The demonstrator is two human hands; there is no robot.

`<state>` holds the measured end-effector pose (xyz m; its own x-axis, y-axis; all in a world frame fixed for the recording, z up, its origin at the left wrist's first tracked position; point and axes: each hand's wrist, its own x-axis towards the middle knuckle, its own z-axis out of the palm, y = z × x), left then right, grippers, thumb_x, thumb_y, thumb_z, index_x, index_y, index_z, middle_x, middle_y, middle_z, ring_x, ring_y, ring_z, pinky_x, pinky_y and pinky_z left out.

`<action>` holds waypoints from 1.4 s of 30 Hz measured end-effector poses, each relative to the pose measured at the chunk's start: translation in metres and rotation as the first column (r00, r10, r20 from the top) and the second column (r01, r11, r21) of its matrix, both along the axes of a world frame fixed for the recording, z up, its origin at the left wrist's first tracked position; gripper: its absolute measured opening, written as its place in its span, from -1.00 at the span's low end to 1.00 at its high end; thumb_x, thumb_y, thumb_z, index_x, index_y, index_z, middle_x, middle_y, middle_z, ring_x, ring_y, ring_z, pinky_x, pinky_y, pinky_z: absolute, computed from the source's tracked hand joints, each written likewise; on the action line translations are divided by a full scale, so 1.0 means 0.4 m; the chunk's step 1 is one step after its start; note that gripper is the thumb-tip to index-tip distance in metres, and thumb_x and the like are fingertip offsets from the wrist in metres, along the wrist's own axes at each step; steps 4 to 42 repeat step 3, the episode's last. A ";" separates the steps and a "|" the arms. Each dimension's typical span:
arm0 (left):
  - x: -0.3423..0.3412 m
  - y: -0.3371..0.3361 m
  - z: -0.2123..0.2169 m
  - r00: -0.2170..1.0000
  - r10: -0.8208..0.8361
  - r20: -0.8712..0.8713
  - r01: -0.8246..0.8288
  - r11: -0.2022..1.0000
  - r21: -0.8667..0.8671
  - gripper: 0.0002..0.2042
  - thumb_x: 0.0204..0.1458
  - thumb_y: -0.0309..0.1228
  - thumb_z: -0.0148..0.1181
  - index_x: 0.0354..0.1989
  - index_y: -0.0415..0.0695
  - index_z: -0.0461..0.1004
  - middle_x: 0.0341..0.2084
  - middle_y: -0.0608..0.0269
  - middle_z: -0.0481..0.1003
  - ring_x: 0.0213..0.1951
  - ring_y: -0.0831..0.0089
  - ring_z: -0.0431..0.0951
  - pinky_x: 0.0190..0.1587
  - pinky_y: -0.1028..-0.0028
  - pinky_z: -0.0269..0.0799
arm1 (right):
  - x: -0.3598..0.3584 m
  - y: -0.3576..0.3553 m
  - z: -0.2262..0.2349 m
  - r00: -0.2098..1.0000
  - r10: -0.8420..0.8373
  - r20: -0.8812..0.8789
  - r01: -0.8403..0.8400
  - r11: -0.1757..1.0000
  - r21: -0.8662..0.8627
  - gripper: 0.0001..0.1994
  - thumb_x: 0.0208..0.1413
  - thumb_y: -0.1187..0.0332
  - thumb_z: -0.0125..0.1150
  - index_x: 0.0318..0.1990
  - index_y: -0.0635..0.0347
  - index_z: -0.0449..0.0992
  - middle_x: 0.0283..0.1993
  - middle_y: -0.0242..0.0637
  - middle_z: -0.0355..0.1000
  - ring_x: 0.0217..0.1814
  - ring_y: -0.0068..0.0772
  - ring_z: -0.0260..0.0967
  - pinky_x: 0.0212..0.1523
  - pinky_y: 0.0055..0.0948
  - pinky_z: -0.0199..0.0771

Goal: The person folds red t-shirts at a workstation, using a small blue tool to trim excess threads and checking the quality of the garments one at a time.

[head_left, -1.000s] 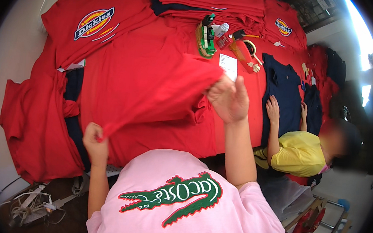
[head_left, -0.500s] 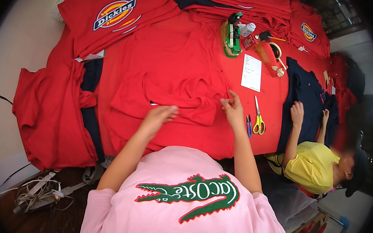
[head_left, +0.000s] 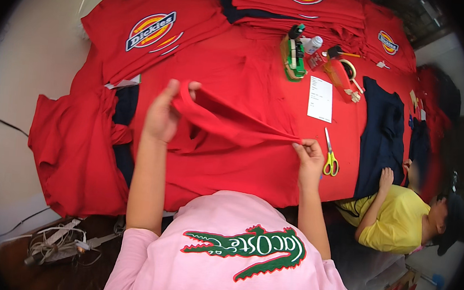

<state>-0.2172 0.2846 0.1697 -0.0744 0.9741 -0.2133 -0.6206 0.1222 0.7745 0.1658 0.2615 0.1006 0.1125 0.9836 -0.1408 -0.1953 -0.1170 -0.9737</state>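
A red shirt [head_left: 233, 124] lies partly on the table, and one edge of it is lifted and pulled into a taut band. Raised at the band's left end, my left hand [head_left: 163, 112] has that edge between thumb and fingers. My right hand [head_left: 310, 155] pinches the other end, lower and closer to me. Between the hands the cloth sags open in a fold, and its lower part is spread flat. Yellow-handled scissors [head_left: 330, 159] lie just right of my right hand.
Stacks of red shirts with a printed emblem [head_left: 151, 30] cover the far side. A green tape dispenser [head_left: 294, 60], a white paper slip [head_left: 320, 100] and a red tape holder [head_left: 340, 77] are at right. There a person in yellow [head_left: 395, 218] handles a navy garment [head_left: 377, 134].
My left hand has moved up and left and now grips the shirt's edge. My right hand has come nearer and right, pinching the cloth, which has risen and stretched between them.
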 end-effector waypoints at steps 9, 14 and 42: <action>-0.188 -0.032 -0.003 0.967 -0.142 0.211 0.075 0.953 0.294 -0.52 0.42 -0.03 0.02 0.24 -0.18 0.50 0.14 0.21 0.59 0.29 0.46 0.44 0.51 0.31 0.08 | -0.009 0.006 0.077 0.943 0.134 -0.306 -0.203 0.957 -0.206 -0.96 0.32 0.46 0.28 -0.17 0.20 0.55 -0.28 -0.43 0.60 -0.24 -0.67 0.52 -0.05 -0.62 0.53; -0.188 -0.032 -0.003 0.967 -0.142 0.211 0.075 0.953 0.294 -0.52 0.42 -0.03 0.02 0.24 -0.18 0.50 0.14 0.21 0.59 0.29 0.46 0.44 0.51 0.31 0.08 | -0.009 0.006 0.077 0.943 0.134 -0.306 -0.203 0.957 -0.206 -0.96 0.32 0.46 0.28 -0.17 0.20 0.55 -0.28 -0.43 0.60 -0.24 -0.67 0.52 -0.05 -0.62 0.53; -0.188 -0.032 -0.003 0.967 -0.142 0.211 0.075 0.953 0.294 -0.52 0.42 -0.03 0.02 0.24 -0.18 0.50 0.14 0.21 0.59 0.29 0.46 0.44 0.51 0.31 0.08 | -0.009 0.006 0.077 0.943 0.134 -0.306 -0.203 0.957 -0.206 -0.96 0.32 0.46 0.28 -0.17 0.20 0.55 -0.28 -0.43 0.60 -0.24 -0.67 0.52 -0.05 -0.62 0.53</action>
